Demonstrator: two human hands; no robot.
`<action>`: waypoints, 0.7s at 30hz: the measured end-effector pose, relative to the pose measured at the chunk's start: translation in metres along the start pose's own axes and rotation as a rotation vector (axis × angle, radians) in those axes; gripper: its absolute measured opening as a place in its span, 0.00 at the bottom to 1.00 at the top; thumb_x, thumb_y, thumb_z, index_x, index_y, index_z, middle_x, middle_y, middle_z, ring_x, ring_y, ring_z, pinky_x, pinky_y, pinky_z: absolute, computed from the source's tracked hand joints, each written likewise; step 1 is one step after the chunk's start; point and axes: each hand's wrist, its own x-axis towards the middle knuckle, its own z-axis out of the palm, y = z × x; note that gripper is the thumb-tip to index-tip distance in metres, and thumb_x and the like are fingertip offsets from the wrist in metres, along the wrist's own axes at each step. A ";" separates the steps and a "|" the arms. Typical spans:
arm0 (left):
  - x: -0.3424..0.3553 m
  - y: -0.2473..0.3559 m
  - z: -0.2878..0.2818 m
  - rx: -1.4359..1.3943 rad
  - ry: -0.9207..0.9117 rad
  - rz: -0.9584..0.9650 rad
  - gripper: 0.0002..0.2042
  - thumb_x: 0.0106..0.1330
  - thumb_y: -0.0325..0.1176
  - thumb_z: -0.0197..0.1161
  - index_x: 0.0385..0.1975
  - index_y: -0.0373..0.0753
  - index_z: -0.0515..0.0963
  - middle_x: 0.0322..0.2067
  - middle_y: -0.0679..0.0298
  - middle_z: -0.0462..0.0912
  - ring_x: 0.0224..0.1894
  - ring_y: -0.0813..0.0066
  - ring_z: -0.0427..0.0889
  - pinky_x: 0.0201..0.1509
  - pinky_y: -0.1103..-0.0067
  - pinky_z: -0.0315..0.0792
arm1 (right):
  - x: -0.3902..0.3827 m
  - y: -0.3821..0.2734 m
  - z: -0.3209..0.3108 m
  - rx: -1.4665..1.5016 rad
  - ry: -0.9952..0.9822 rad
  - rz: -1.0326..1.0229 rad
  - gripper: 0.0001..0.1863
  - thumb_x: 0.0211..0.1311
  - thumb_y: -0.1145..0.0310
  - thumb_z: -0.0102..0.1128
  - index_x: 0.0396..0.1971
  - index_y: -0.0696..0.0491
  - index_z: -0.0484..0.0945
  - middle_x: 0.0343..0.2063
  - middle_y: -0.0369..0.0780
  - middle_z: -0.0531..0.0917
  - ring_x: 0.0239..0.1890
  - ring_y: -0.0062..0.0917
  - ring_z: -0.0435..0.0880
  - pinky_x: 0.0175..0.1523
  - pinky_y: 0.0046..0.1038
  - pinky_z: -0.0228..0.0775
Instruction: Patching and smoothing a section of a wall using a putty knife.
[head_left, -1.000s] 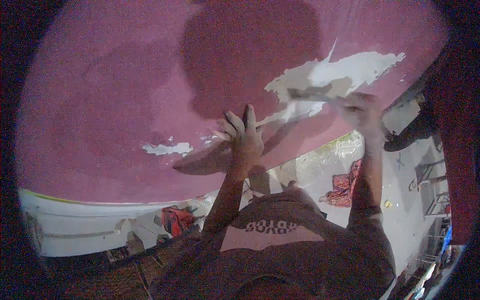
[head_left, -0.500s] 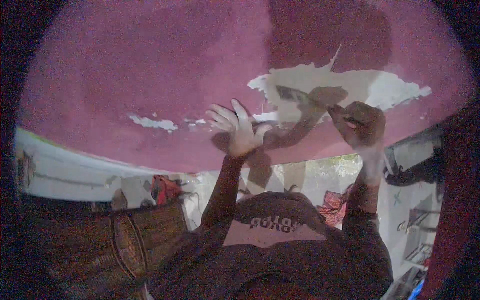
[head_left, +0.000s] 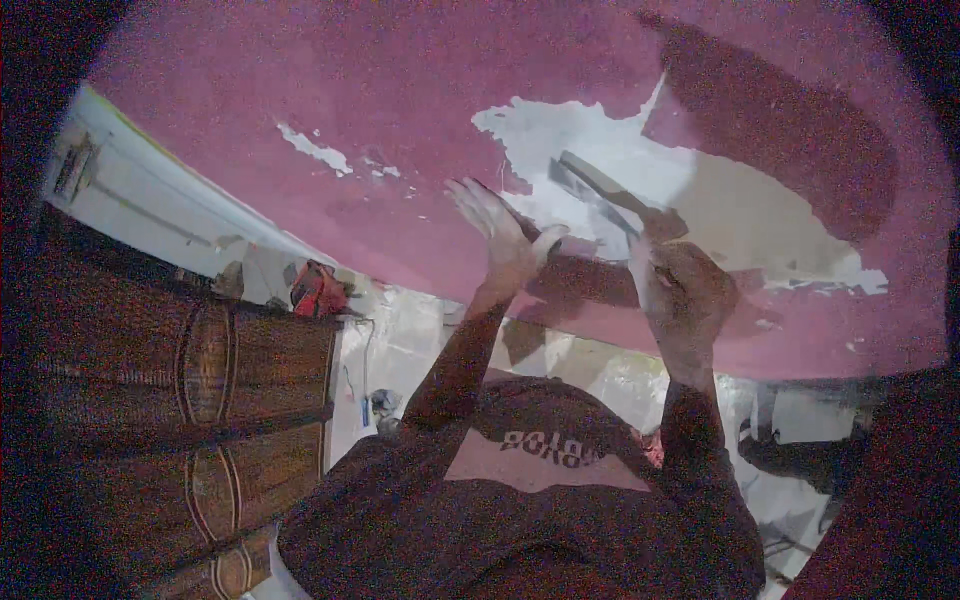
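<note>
A pink-painted wall carries a large pale patch where the paint is gone, with ragged edges. My right hand is closed around a narrow, flat-bladed scraper, whose blade lies over the pale patch, pointing up and left. Its handle is mostly hidden in my fingers. Beside the patch's lower left edge, my left hand is open, fingers stretched out and pressed together, thumb apart. It holds nothing and seems to rest against the pink paint.
Smaller bare spots mark the wall to the left. Shadows of my arms and head fall across the surface. A brown woven-looking panelled piece stands at lower left, with a red item near its edge. Dark objects sit at lower right.
The view has tilted and shifted, so the wall now slants down to the right. My right hand and the scraper have moved left, closer to my left hand, which stays open.
</note>
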 end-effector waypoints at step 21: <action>-0.003 0.007 -0.021 -0.139 -0.037 0.099 0.58 0.52 0.54 0.67 0.65 0.26 0.29 0.64 0.31 0.23 0.68 0.35 0.26 0.69 0.51 0.33 | 0.026 0.008 0.021 0.110 0.061 -0.141 0.03 0.47 0.69 0.69 0.20 0.49 0.82 0.19 0.36 0.82 0.21 0.28 0.81 0.28 0.25 0.71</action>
